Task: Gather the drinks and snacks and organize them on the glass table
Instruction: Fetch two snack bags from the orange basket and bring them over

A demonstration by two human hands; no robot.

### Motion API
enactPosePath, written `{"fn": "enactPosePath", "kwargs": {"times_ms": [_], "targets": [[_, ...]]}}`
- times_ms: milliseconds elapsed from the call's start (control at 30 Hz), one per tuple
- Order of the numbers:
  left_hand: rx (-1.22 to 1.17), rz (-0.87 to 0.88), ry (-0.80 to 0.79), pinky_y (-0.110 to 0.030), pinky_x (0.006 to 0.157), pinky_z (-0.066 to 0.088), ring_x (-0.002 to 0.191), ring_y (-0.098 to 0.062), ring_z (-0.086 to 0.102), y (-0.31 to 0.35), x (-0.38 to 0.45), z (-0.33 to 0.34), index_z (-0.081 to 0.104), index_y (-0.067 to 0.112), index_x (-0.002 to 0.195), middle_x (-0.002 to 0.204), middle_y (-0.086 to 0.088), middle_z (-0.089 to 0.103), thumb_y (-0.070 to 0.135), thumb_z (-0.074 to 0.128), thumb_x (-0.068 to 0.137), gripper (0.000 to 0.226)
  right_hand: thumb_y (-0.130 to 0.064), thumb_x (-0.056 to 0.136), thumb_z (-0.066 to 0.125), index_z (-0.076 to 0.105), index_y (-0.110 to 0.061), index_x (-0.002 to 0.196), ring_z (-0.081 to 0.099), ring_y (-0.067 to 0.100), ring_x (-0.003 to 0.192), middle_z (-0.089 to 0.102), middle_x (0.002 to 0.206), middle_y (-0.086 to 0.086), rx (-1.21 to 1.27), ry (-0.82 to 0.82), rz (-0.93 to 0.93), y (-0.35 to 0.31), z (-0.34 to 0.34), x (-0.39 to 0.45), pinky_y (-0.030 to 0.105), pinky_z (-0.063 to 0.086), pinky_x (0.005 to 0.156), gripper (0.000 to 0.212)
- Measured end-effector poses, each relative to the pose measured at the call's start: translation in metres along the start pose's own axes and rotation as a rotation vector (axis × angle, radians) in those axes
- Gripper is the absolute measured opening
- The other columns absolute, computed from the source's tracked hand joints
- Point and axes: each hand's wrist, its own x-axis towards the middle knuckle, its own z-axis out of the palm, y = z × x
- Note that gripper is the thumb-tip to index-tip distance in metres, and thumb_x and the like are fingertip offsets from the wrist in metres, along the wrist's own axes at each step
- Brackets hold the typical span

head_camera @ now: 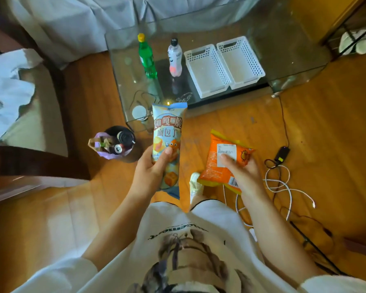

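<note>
My left hand (151, 169) grips a tall light-blue snack bag (167, 132) upright, its top reaching the near edge of the glass table (123, 66). My right hand (241, 170) holds an orange snack bag (218, 166) with a white label, above the wooden floor. On the table stand a green bottle with a yellow cap (146, 57) and a white-and-pink bottle with a black cap (174, 58). To their right sit two empty white perforated baskets (207, 70) (240, 61) side by side.
A black bin with a purple liner (114, 142), holding cans and scraps, stands on the floor left of the table. White and black cables (283, 182) with a charger lie on the floor at the right. A bed with white sheets (11, 87) is at left.
</note>
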Motion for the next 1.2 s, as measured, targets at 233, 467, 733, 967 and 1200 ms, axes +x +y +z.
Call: {"fn": "enactPosePath", "kwargs": {"times_ms": [233, 467, 733, 967, 1200], "targets": [[-0.058, 0.019, 0.153, -0.015, 0.063, 0.053, 0.069, 0.004, 0.065, 0.043, 0.085, 0.027, 0.06, 0.026, 0.092, 0.082, 0.008, 0.068, 0.027, 0.052, 0.091, 0.009, -0.019, 0.076, 0.073, 0.058, -0.029, 0.097, 0.068, -0.002, 0.078, 0.067, 0.092, -0.016, -0.157, -0.146, 0.018, -0.069, 0.019, 0.108, 0.012, 0.052, 0.056, 0.028], [-0.07, -0.058, 0.325, -0.016, 0.061, 0.054, 0.07, 0.003, 0.067, 0.045, 0.143, 0.006, 0.061, 0.032, 0.088, 0.074, 0.017, 0.072, 0.046, 0.059, 0.082, 0.015, -0.016, 0.075, 0.074, 0.061, -0.029, 0.092, 0.068, -0.003, 0.075, 0.069, 0.089, -0.016, -0.248, -0.258, 0.069, -0.094, 0.069, 0.184, 0.012, 0.051, 0.054, 0.025], [-0.068, -0.103, 0.39, -0.009, 0.057, 0.051, 0.068, 0.009, 0.065, 0.052, 0.252, -0.031, 0.061, 0.033, 0.084, 0.071, 0.021, 0.071, 0.037, 0.052, 0.091, 0.012, -0.025, 0.074, 0.075, 0.056, -0.03, 0.105, 0.067, -0.006, 0.074, 0.065, 0.092, -0.019, -0.328, -0.269, 0.113, -0.113, 0.145, 0.277, 0.01, 0.05, 0.051, 0.036], [-0.016, -0.274, 0.288, -0.029, 0.069, 0.054, 0.07, -0.009, 0.063, 0.035, 0.364, -0.062, 0.057, 0.019, 0.095, 0.077, 0.008, 0.067, 0.031, 0.053, 0.093, 0.014, -0.032, 0.073, 0.075, 0.045, -0.032, 0.116, 0.059, -0.002, 0.079, 0.059, 0.093, -0.021, -0.357, -0.212, 0.245, -0.107, 0.212, 0.363, 0.006, 0.045, 0.044, 0.052], [-0.134, -0.605, 0.269, -0.015, 0.044, 0.05, 0.05, -0.005, 0.063, -0.03, 0.436, -0.069, 0.058, 0.021, 0.076, 0.053, 0.009, 0.066, 0.023, 0.057, 0.092, 0.016, -0.041, 0.073, 0.073, 0.042, -0.036, 0.111, 0.057, 0.011, 0.095, 0.058, 0.101, -0.016, -0.504, -0.216, 0.416, -0.049, 0.238, 0.438, 0.03, 0.048, 0.08, 0.049]]}}
